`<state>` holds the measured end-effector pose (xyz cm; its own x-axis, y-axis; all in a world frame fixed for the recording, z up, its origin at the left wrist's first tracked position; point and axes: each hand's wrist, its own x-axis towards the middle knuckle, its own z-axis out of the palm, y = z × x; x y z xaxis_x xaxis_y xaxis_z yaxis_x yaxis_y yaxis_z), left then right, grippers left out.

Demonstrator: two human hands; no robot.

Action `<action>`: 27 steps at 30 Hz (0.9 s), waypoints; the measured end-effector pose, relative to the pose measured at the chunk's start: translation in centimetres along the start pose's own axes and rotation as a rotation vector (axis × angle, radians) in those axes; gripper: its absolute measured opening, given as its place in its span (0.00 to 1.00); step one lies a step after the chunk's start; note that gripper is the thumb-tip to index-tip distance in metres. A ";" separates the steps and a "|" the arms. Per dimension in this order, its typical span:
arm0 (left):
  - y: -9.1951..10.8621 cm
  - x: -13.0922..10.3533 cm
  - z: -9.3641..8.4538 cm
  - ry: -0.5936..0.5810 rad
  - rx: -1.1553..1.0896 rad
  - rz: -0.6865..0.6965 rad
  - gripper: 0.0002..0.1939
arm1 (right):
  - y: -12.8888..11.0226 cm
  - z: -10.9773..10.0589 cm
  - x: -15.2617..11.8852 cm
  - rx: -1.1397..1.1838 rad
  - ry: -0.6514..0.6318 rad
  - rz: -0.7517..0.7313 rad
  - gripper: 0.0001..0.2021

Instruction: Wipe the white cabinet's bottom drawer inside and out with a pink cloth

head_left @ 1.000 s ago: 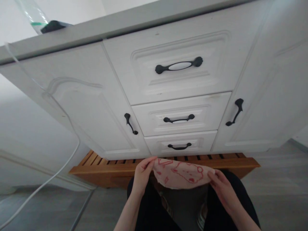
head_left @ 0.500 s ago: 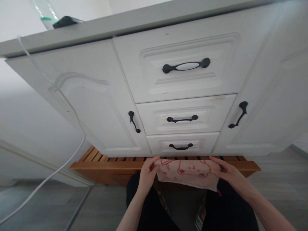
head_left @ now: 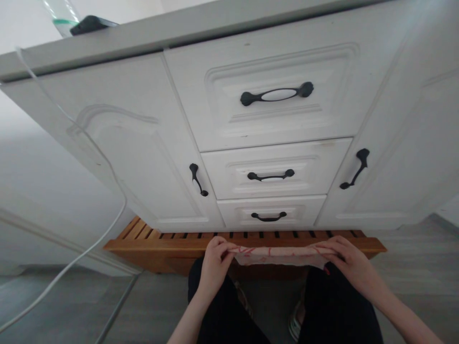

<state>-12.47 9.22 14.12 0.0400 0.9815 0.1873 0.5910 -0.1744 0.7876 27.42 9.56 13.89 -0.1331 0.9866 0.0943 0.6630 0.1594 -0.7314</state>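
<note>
A pink cloth [head_left: 279,256] with red line drawings is stretched sideways between my two hands, above my knees. My left hand [head_left: 217,260] pinches its left end between thumb and fingers. At the other end, my right hand [head_left: 346,258] grips the cloth in the same way. The cloth is seen nearly edge-on, so most of its print is hidden. A small dark red bit shows at its lower right corner. Just beyond the hands runs the front edge of a slatted wooden bench [head_left: 165,246].
A white cabinet [head_left: 229,138] with dark-handled drawers and doors stands ahead. On its grey top [head_left: 136,38] are a dark object [head_left: 91,25] and a clear container [head_left: 64,19]. A white cable [head_left: 107,162] hangs down at the left.
Both hands have moved slightly outward and the cloth has tilted, so less of its printed face shows. The view has shifted slightly.
</note>
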 end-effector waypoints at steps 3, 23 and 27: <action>0.2 0.5 -0.9 -0.085 -0.106 0.005 0.06 | 0.6 -0.7 0.1 -0.015 0.063 -0.007 0.20; 4.3 1.6 9.4 -0.027 -0.395 -0.188 0.07 | -5.3 10.2 1.3 0.432 0.180 0.267 0.22; 6.3 -0.1 11.5 0.005 -0.373 -0.145 0.13 | -8.5 11.8 0.1 0.549 0.090 0.234 0.21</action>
<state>0.48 8.91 12.32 -0.0266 0.9978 0.0609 0.2571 -0.0520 0.9650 13.10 7.85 12.17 0.0489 0.9962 -0.0721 0.1871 -0.0801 -0.9791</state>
